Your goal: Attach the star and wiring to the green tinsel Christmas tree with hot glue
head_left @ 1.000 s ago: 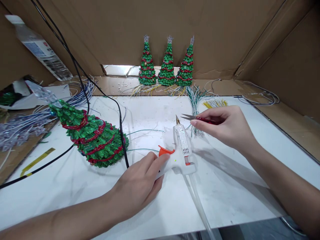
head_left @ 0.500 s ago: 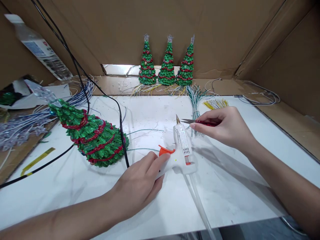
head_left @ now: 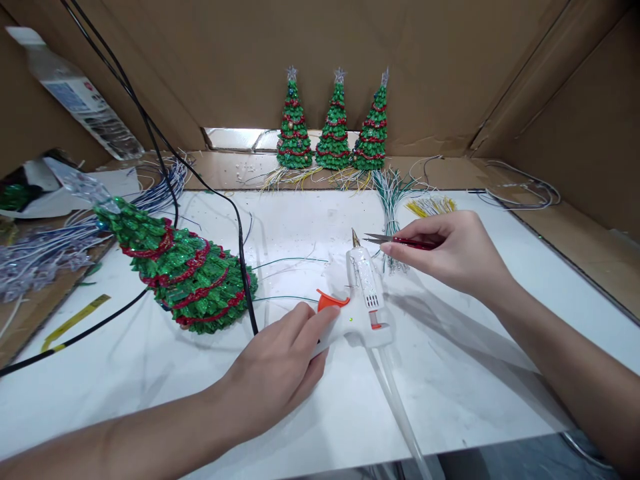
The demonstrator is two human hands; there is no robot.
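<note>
Points the nozzle (head_left: 355, 239) of a white glue gun (head_left: 367, 287) toward the top of the frame, just right of center, with the long axis leaning slightly left and the handle slanting to the lower left. Holds tweezers (head_left: 385, 238) almost level, with tips aimed left at the nozzle, roughly square to it, just beside it and seemingly apart; cannot judge depth. Has the right hand (head_left: 453, 250) nearer the nozzle than the left hand (head_left: 277, 360). Pinches the tweezers between thumb and fingers of the right hand, in a narrow grip, with nothing visible between the slightly parted tips. Wraps the left hand round the glue gun's handle at lower center, with a finger against the orange trigger (head_left: 325, 301); cannot tell of any pressure on it. Shows at center left a Christmas tree (head_left: 193, 283) on its side on the white table (head_left: 450, 413), with its clear star (head_left: 83, 187) toward the upper left and green wires (head_left: 290, 259) stretching right from its base end. Shows three more trees (head_left: 333, 137) upright at upper center.
</note>
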